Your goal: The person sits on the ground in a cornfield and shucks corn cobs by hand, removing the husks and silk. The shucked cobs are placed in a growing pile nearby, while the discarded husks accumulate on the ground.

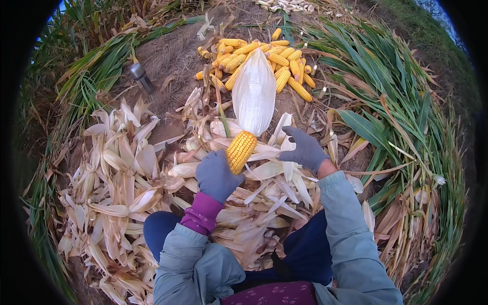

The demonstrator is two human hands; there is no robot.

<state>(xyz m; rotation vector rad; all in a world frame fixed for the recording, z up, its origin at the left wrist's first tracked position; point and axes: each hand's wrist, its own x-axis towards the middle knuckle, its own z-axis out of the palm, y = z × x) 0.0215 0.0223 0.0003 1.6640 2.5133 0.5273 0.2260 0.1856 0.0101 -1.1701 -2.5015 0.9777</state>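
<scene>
My left hand (218, 177), in a grey glove, is closed around the lower part of a husked yellow corn cob (241, 151), whose bare kernels point up and away from me. My right hand (303, 149), gloved alike, is to the right of the cob with thumb and fingers apart and nothing between them. A broad pale corn husk leaf (254, 93) appears just beyond the cob's tip; whether it touches the cob I cannot tell. Beyond it lies a pile of husked yellow corn cobs (236, 61). Under both hands are loose dry husks (267, 187) and several cobs still in their husks (183, 170).
A large heap of dry husks (118, 183) spreads at the left. A metal vacuum flask (141, 76) stands tilted on the soil at the upper left. Cut green corn stalks and leaves (385, 99) lie along the right. More pale husked pieces (286, 5) lie at the far top.
</scene>
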